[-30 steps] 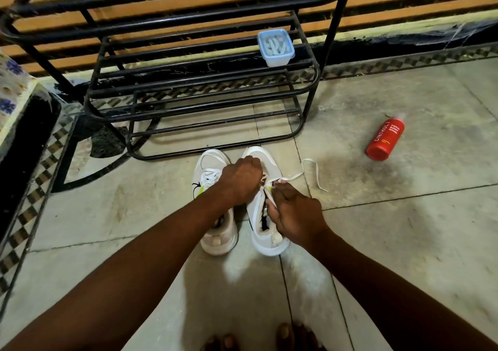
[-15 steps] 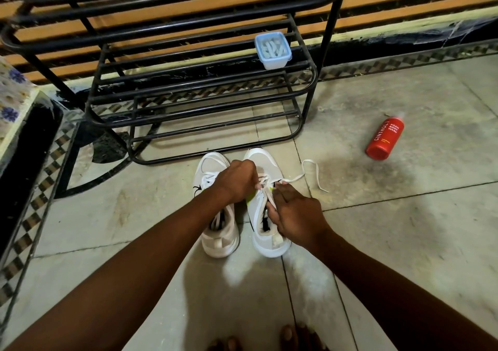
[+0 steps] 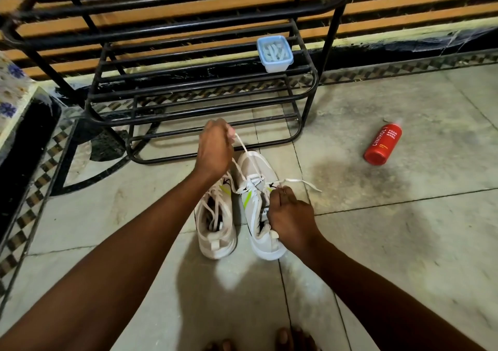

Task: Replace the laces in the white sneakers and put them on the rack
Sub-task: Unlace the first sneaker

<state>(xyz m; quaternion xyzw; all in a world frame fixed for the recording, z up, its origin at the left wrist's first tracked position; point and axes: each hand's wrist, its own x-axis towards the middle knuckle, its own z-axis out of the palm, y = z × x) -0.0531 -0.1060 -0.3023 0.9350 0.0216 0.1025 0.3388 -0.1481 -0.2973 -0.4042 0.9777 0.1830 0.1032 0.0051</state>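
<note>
left grip (image 3: 214, 148) fist-tight on the lace (image 3: 244, 148); right grip (image 3: 292, 216) pinching the right sneaker (image 3: 258, 197).

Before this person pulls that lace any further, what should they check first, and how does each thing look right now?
1. Left hand has a firm pinch on the lace: ok, the strand runs taut from it down to the right sneaker.
2. Right hand steadies that sneaker: ok, it rests at the eyelets.
3. Other lace end free: ok, it trails loose on the floor.
4. Lace fully out of the eyelets: not ok, some is threaded.
5. Left sneaker out of the way: ok, it stands beside.
6. Rack has room: ok, only a small box sits on it.
</note>
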